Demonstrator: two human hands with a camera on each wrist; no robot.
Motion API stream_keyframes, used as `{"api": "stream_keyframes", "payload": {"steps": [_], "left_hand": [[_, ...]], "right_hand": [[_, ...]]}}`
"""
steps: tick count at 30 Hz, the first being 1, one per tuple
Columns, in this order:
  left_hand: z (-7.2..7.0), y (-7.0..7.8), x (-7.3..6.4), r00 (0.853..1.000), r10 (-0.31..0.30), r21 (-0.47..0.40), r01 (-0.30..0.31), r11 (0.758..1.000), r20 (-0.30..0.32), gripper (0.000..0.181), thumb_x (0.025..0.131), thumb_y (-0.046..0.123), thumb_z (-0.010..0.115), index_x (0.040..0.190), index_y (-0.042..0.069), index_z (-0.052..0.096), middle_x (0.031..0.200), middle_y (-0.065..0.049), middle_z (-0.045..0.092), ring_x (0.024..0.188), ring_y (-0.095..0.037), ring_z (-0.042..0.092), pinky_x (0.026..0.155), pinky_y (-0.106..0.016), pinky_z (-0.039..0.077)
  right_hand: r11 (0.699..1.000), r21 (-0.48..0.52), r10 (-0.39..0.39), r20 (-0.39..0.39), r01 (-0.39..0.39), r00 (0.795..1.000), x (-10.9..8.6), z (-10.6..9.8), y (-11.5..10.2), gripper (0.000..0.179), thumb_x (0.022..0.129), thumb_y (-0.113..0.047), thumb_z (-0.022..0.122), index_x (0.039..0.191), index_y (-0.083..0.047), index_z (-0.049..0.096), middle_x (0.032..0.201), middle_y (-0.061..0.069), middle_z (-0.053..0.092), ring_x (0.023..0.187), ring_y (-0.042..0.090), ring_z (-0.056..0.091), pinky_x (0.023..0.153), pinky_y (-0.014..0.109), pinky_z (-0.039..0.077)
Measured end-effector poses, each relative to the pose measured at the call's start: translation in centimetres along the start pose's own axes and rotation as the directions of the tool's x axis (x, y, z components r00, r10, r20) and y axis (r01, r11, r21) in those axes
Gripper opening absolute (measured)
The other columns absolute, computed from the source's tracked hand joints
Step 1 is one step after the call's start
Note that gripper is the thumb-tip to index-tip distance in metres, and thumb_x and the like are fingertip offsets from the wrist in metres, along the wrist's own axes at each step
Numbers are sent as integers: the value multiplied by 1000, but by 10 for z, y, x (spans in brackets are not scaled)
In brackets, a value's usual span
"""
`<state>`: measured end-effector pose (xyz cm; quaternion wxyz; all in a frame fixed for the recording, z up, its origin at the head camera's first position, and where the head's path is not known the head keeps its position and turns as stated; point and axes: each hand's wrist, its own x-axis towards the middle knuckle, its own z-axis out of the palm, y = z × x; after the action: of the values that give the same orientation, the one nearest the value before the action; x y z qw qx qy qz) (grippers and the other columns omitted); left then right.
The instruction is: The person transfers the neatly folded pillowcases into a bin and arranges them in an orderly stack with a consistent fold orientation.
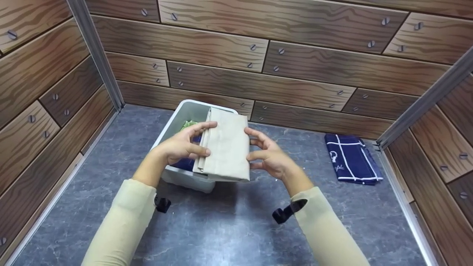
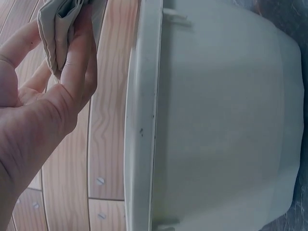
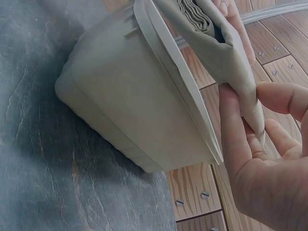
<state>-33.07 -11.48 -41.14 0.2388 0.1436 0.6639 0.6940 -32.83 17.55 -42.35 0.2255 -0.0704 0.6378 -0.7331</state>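
Note:
A folded beige cloth [image 1: 229, 144] is held level above the right part of a white plastic bin [image 1: 170, 123]. My left hand [image 1: 181, 144] pinches its left edge, where several folded layers show. On the opposite edge my right hand [image 1: 271, 155] grips it between thumb and fingers. The right wrist view shows the rolled inner layers of the cloth [image 3: 231, 60] at its end. Inside the bin, partly hidden by the cloth and my left hand, lie a green item [image 1: 189, 124] and dark blue fabric [image 1: 184, 163].
A folded navy cloth [image 1: 353, 159] with white lines lies on the grey marbled floor [image 1: 229, 229] at the right. Wood-patterned walls [image 1: 295, 66] with metal corner posts [image 1: 98, 55] surround the floor. The bin stands near the back wall.

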Motion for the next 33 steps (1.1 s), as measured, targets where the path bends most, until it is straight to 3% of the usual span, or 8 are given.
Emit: {"api": "stream_keyframes", "payload": {"steps": [16, 24, 33], "left_hand": [[-19, 1, -2, 1000, -16, 10, 16, 1000, 10, 89, 80, -17, 69, 154, 20, 37, 147, -14, 35, 117, -29, 55, 89, -45, 58], [-30, 2, -6, 999, -33, 8, 33, 999, 3, 89, 80, -16, 69, 154, 21, 36, 153, -12, 29, 119, -29, 53, 89, -42, 58], [-42, 4, -10, 998, -55, 71, 57, 996, -26, 89, 80, -13, 71, 153, 25, 38, 157, -9, 26, 111, -27, 58, 84, -36, 59]], "right_hand": [[1000, -1, -4, -4, 4, 1000, 10, 15, -1, 85, 77, 19, 61, 150, -23, 43, 137, 13, 45, 109, 29, 55, 81, 49, 58], [1000, 16, 3, -19, -3, 1000, 19, 26, 1, 85, 77, 19, 61, 149, -23, 45, 135, 13, 47, 99, 24, 59, 83, 52, 58], [1000, 19, 12, -39, -12, 999, 29, 37, 2, 86, 76, 20, 61, 149, -23, 45, 134, 13, 46, 112, 28, 54, 85, 52, 58]]}}
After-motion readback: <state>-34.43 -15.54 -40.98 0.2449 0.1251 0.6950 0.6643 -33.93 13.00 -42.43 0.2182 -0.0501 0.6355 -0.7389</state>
